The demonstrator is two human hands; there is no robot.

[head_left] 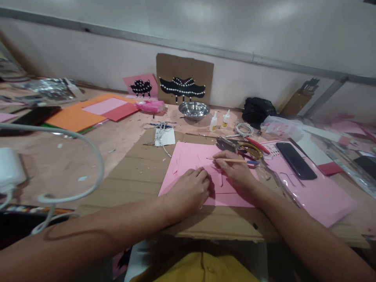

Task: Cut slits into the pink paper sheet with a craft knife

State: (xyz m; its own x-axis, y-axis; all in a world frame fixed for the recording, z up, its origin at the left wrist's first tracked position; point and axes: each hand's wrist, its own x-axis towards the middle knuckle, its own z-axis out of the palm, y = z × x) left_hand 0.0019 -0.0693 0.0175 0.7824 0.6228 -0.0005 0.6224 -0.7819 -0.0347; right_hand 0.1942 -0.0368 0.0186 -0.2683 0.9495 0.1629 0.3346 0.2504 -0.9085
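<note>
A pink sheet of paper [188,156] lies on a brown cardboard sheet [126,168] in front of me, with faint lines drawn on it. My right hand [232,168] is closed around a pencil [235,160] with a blue end, held nearly flat over the sheet with its point to the left. My left hand [189,192] rests on the lower middle of the paper. Its fingers are curled in and their tips are hidden, so I cannot make out whether anything is under them.
Scissors [254,149] and a phone [296,160] lie to the right. Farther back stand a steel bowl [194,111], two glue bottles [213,122] and a beaded black cutout [182,88] on cardboard. Orange sheets [76,117] and a looping white cable [101,164] are at left.
</note>
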